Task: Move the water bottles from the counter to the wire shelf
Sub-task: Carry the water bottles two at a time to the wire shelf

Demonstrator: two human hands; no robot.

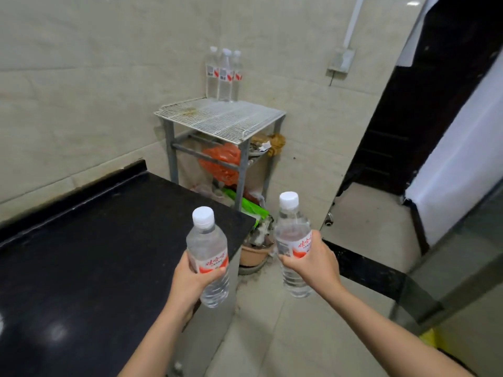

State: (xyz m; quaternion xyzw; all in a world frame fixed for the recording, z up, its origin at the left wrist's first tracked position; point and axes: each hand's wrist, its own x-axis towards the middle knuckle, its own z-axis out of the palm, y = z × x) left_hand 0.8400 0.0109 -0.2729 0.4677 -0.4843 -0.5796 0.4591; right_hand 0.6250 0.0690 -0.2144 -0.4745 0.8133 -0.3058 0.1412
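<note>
My left hand grips a clear water bottle with a white cap and red label, held upright over the right end of the black counter. My right hand grips a second bottle of the same kind, upright above the floor beyond the counter's end. The white wire shelf stands in the corner ahead, on a grey metal frame. Three more bottles stand together at the shelf's back edge against the wall.
Under the shelf lie an orange plastic bag, green packaging and a brown pot on the floor. A dark doorway and a glass panel are on the right. A wall socket hangs above the shelf.
</note>
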